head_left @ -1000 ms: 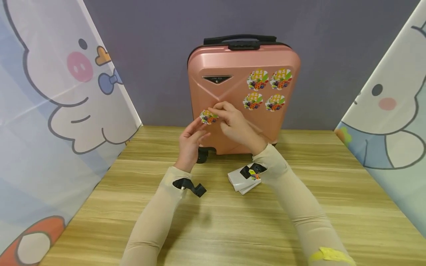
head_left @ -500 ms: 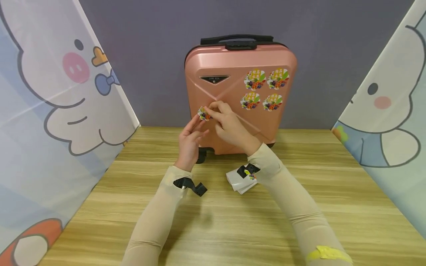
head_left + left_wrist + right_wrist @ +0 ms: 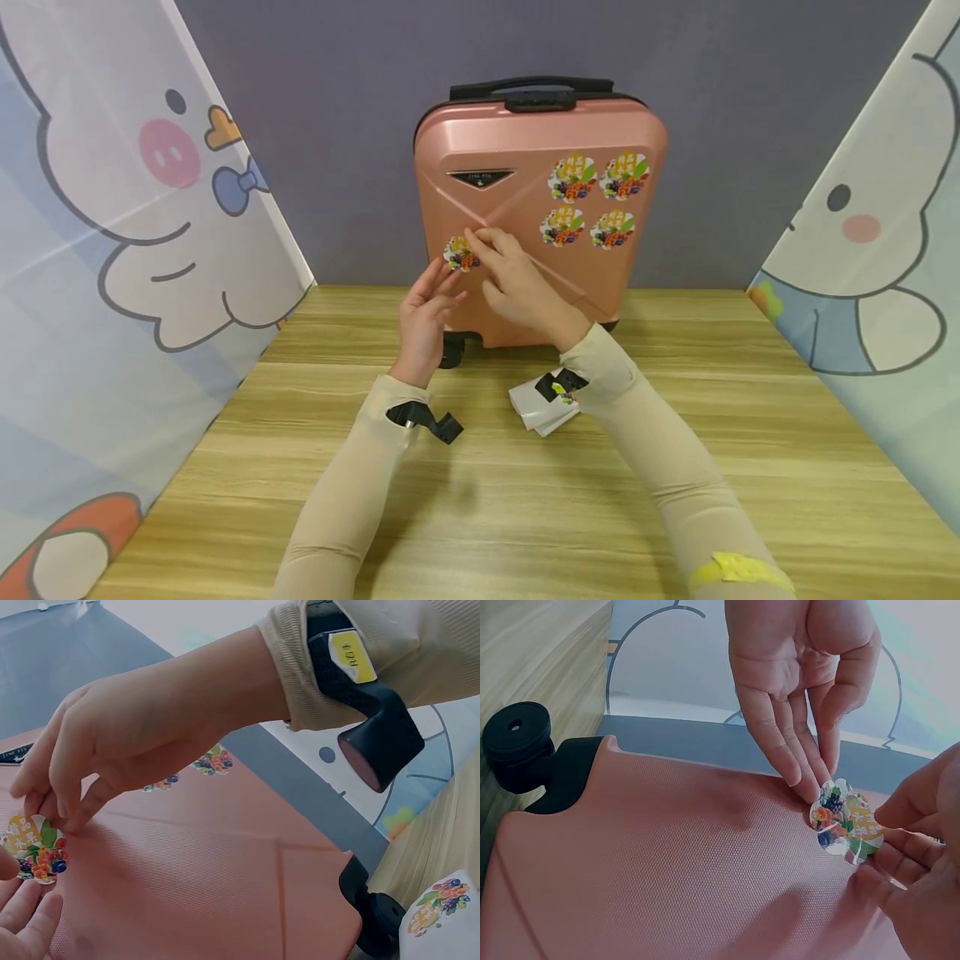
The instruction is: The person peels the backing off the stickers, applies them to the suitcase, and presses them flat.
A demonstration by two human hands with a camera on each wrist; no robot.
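Observation:
A round fruit-print sticker [image 3: 460, 255] is at the left middle of the pink suitcase's [image 3: 517, 308] front. My right hand [image 3: 517, 279] pinches its upper edge, index fingertip at the edge and thumb lower down by the shell; this edge bends slightly in the right wrist view. From below left, my left hand [image 3: 802, 682] touches the opposite edge with long, nearly straight fingers, its thumb held apart. Several matching stickers [image 3: 572, 177] sit in two rows on the suitcase's upper right.
The suitcase stands on the wooden table [image 3: 480, 517] against a grey backdrop [image 3: 337, 150]. Folded white sticker sheets [image 3: 542, 408] lie in front of it, partly under the right wrist's camera mount [image 3: 561, 384]. Cartoon-print panels [image 3: 870, 275] rise at both sides.
The sticker has moved slightly upward against the suitcase. My right index finger has shifted to its upper edge, showing more of the print. The left hand stays at the lower edge.

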